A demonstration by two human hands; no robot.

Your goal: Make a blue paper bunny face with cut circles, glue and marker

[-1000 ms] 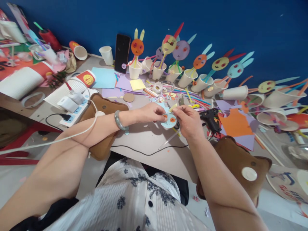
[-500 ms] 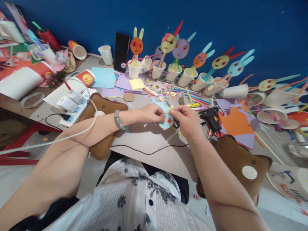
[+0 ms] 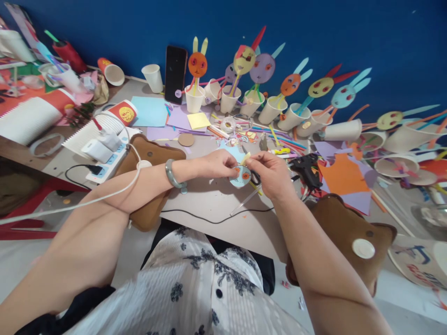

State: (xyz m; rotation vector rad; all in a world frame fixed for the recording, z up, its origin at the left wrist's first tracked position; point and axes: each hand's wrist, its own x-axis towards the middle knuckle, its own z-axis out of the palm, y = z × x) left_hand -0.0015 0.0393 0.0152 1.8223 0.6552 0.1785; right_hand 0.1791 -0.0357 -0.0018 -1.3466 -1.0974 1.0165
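A light blue paper disc point(image 3: 240, 178) with orange eyes drawn or stuck on it is pinched at its left edge by my left hand point(image 3: 220, 164). My right hand point(image 3: 270, 171), closed, holds a small pale yellow paper piece point(image 3: 246, 157) at the disc's upper right edge. Whether the piece touches the disc cannot be made out. Dark scissors handles point(image 3: 256, 178) lie partly hidden beside my right fingers. A clear stick point(image 3: 244, 203) rests on the table below the disc.
Paper cups point(image 3: 273, 110) with rabbit-face figures line the blue wall. A black glue gun point(image 3: 307, 170) and orange paper point(image 3: 340, 174) lie right. A power strip point(image 3: 108, 163) and brown cushion point(image 3: 146, 204) sit left; a thin black cable point(image 3: 216, 223) crosses the front.
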